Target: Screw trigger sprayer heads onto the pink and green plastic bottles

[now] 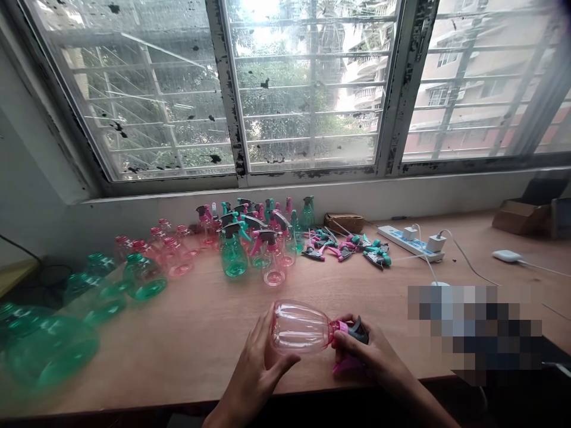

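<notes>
A clear pink spray bottle (301, 328) lies on its side in the air near the table's front edge, its base to the left. My left hand (259, 365) cups the base, with the fingers behind it and the thumb below. At the neck, my right hand (372, 348) is closed around the pink and black trigger sprayer (357, 331). The sprayer sits against the bottle's mouth, and its pink trigger part hangs below my fingers. How far it is screwed on is hidden by the hand.
Several spray bottles with heads (234, 255) stand at the back middle. Loose trigger sprayers (343, 249) lie to their right, near a power strip (410, 242). Headless green bottles (49, 345) and pink bottles (178, 258) line the left. A cardboard box (521, 217) stands far right.
</notes>
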### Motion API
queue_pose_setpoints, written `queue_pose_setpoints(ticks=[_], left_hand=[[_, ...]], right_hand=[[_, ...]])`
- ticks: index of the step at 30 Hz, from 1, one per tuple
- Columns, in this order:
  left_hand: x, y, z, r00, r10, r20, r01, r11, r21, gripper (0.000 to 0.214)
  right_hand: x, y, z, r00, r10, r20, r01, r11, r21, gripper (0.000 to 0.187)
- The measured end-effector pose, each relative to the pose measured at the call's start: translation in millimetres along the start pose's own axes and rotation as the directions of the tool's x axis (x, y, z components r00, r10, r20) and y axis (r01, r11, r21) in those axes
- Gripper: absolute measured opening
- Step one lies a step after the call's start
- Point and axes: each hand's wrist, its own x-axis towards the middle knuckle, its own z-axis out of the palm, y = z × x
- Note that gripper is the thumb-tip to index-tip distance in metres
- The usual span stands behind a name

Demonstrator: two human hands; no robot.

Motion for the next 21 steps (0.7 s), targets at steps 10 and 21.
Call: queue_pose_setpoints(ticks=[10,21], left_hand=[[-1.3,3.8,0.0,0.999,0.036,0.01,-0.036,0.999,-0.02,0.089],[-1.8,0.8,2.5,0.999,0.055,0.002,-0.055,0.998,-0.025,0.079]], right_hand=[[0.3,-2.1,0.6,1.0,-0.005,-0.017,0.006,0.999,0.032,0.036],[1.6,0.1,0.1,1.0,-0.011,-0.019,0.012,0.999,0.04,0.036]])
